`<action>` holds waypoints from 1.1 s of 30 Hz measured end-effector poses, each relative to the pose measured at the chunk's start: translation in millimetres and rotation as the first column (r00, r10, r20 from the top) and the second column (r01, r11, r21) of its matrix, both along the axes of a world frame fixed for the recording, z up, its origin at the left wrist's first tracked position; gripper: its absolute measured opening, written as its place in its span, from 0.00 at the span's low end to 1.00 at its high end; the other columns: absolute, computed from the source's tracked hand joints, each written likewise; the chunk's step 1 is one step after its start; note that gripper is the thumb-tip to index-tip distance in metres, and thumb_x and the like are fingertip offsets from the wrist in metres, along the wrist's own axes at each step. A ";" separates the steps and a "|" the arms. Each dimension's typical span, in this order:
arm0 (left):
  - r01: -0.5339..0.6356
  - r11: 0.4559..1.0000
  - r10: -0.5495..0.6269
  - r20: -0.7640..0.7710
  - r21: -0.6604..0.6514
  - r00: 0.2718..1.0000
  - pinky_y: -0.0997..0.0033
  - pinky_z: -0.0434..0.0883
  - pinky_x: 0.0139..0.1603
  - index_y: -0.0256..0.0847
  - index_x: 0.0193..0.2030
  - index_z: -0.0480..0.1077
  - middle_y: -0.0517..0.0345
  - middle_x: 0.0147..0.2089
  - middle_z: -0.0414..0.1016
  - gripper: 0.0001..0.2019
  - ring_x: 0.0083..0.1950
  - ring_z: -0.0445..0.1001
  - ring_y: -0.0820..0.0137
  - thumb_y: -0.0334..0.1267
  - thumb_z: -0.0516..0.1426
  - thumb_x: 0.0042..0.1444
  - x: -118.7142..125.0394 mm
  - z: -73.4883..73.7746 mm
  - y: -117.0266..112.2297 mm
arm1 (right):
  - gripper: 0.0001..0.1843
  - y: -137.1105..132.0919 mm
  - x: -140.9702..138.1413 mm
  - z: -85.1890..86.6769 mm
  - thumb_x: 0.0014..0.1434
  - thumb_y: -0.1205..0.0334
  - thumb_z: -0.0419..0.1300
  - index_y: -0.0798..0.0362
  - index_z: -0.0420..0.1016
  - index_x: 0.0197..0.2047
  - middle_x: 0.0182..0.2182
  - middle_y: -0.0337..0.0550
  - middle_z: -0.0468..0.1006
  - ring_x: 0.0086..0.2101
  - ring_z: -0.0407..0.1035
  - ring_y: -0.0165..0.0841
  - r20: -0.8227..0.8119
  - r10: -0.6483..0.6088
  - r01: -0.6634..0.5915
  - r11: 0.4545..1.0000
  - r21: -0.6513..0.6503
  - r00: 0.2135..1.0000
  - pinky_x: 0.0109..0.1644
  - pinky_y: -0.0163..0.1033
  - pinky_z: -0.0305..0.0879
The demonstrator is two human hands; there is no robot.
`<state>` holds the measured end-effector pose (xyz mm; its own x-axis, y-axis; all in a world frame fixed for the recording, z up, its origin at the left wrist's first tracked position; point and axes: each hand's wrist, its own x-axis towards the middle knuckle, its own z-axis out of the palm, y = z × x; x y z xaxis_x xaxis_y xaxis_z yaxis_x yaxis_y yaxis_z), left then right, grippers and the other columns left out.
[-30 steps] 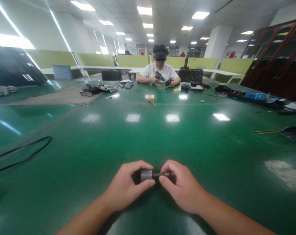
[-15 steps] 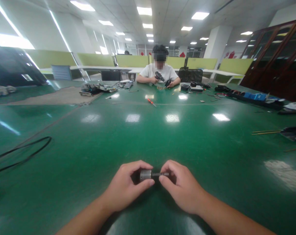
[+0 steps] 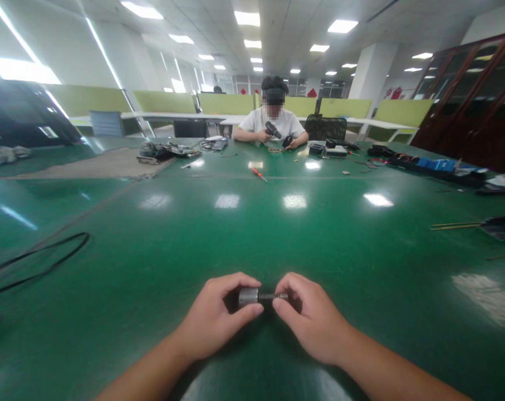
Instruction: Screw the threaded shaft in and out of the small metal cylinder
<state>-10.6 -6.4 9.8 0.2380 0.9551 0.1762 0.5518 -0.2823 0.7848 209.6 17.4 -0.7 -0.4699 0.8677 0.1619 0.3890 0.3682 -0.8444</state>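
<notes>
Close to the front of the table, my left hand (image 3: 214,314) curves its thumb and fingers around a short grey metal cylinder (image 3: 248,297). A thinner dark metal shaft (image 3: 268,297) sticks out of the cylinder's right end, lying level. Its far end is pinched between the thumb and fingers of my right hand (image 3: 308,317). Together they look like one tool piece, such as a chuck or bit on a shank; the exact kind is too small to tell. My fingers hide part of the cylinder's left end.
On the green tabletop (image 3: 252,239) lies an orange screwdriver (image 3: 259,174) farther off. Across sits a person (image 3: 270,125) holding a drill (image 3: 273,131). A black cable (image 3: 68,253) loops at left; a blue box (image 3: 438,164) and tools stand at right. Electronic parts (image 3: 166,151) lie back left.
Almost nothing differs. My right hand's fingertips sit very slightly farther right along the shaft; my left hand keeps its place on the cylinder.
</notes>
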 end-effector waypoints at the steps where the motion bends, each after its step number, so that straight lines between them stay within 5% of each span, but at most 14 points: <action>1: 0.000 1.000 0.000 0.001 -0.004 1.000 0.72 0.67 0.38 0.43 0.43 0.77 0.62 0.35 0.79 0.10 0.36 0.75 0.67 0.42 0.65 0.56 -0.1 -0.2 0.5 | 0.02 0.0 0.1 0.4 0.61 0.66 0.59 0.52 0.70 0.34 0.30 0.36 0.71 0.32 0.64 0.30 -0.003 0.002 -0.002 1.000 -0.002 1.000 0.35 0.35 0.56; 33: -0.015 0.998 0.023 0.120 -0.063 0.993 0.73 0.65 0.37 0.42 0.43 0.77 0.62 0.33 0.75 0.11 0.34 0.71 0.69 0.45 0.63 0.58 -7.1 -5.8 3.3 | 0.06 -1.4 0.5 0.3 0.64 0.64 0.57 0.53 0.70 0.34 0.28 0.35 0.69 0.30 0.64 0.30 -0.043 -0.017 0.016 1.000 -0.008 0.999 0.35 0.35 0.56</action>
<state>-17.7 -3.0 4.1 0.2005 0.9692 0.1433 0.4572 -0.2220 0.8612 210.1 16.0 -0.5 -0.4482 0.8766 0.1750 0.3581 0.3555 -0.8634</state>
